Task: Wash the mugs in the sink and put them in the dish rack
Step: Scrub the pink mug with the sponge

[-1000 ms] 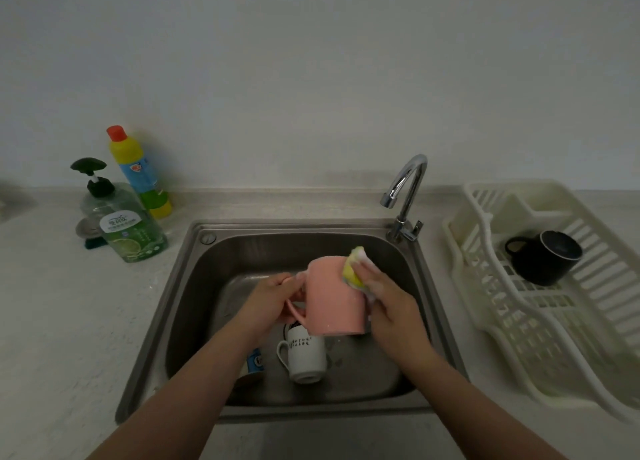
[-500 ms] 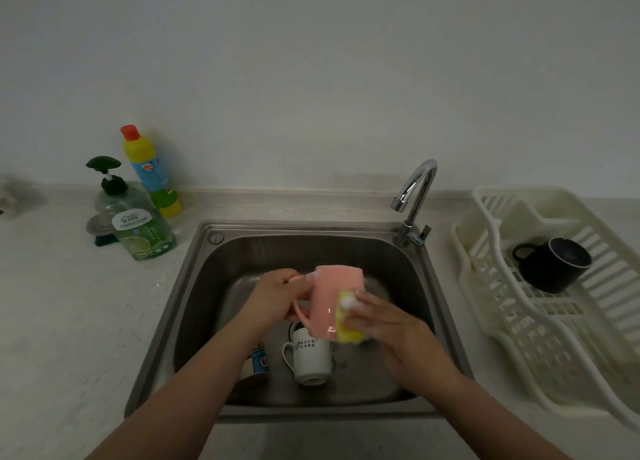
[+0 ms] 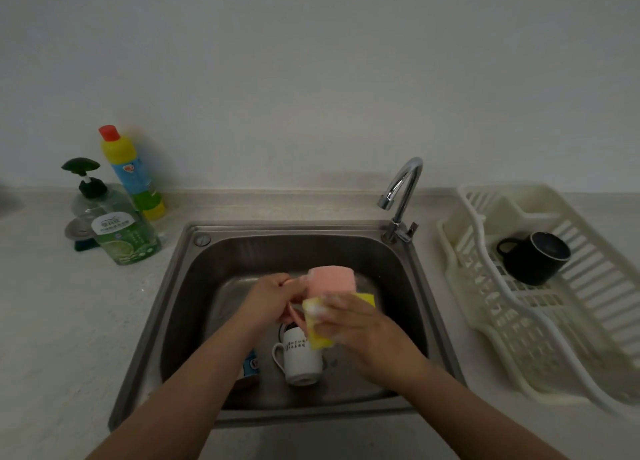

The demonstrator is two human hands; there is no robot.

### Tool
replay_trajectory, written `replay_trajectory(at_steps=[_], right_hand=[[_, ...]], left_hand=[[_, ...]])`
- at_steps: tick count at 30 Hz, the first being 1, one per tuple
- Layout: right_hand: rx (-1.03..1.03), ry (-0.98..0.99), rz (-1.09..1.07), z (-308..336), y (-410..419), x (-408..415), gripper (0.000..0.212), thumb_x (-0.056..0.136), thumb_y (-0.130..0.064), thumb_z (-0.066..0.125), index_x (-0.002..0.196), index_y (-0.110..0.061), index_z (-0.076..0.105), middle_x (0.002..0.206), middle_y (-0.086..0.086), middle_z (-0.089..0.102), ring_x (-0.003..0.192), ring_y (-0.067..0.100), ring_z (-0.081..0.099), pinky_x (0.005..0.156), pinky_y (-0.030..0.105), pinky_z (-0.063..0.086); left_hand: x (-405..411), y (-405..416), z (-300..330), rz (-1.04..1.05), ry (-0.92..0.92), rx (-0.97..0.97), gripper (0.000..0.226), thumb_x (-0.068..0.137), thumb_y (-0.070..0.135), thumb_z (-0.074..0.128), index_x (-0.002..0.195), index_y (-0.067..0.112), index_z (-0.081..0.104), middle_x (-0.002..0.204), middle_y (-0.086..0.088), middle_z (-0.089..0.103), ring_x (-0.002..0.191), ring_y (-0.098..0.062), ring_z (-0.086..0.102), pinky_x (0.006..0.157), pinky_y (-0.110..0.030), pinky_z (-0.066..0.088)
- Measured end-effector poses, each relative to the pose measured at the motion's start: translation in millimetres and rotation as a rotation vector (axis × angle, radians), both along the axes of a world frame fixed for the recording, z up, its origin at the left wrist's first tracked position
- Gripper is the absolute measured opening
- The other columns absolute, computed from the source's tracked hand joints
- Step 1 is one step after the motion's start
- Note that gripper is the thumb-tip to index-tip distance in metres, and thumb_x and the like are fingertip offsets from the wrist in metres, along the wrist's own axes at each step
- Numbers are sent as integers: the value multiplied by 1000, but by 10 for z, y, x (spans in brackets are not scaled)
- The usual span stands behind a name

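Pink mug being scrubbed over the sink, two more mugs waiting below.

The left hand (image 3: 273, 298) grips the handle of the pink mug (image 3: 332, 281), holding it above the steel sink (image 3: 194, 307), while the right hand (image 3: 353, 324) clutches a soapy yellow sponge (image 3: 317, 324) pressed against the mug's near side. Beneath them a white mug (image 3: 300, 359) with dark lettering lies tipped in the basin, and another mug with a blue label (image 3: 250, 366) shows only partly behind the left forearm. On the desk (image 3: 52, 321) to the right sits a white dish rack (image 3: 588, 286) with a black mug (image 3: 535, 257) lying on its side in it. The chrome tap (image 3: 401, 196) stands at the sink's back right corner. To the left stand a green pump bottle (image 3: 121, 231) and, behind it, a yellow bottle with a red cap (image 3: 130, 172).
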State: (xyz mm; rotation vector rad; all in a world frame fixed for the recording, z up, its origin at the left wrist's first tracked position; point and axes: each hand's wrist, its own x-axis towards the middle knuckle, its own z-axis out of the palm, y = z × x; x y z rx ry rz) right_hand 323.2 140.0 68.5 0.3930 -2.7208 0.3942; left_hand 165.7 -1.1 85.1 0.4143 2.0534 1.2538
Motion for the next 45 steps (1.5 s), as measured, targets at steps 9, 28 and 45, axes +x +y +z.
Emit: replay_trajectory(at_steps=[9,28,45], right_hand=[[-372,31,-97,131,-78,74,41,90,-4,46,126,-13,64,143,0,50,139,17,40,115,29,31],[7,-3,-30,-49,174,157,50,73,-7,71,120,-23,65,137,-2,55,136,10,39,102,38,46],[-470,66,-210,31,-14,86,44,92,-8,43,133,-16,57,147,-6,47,139,17,39,113,28,32]], left_hand=[[-128,-165,-82,88,-263,240,30,100,36,50,80,16,59,70,-1,63,59,-13,59,56,-24,46],[-47,131,115,-78,321,-216,43,88,53,56,79,12,65,79,-3,73,71,-22,71,75,-45,60],[-154,-107,-151,62,-305,217,33,99,41,50,96,11,63,78,-3,65,65,-15,60,65,-30,47]])
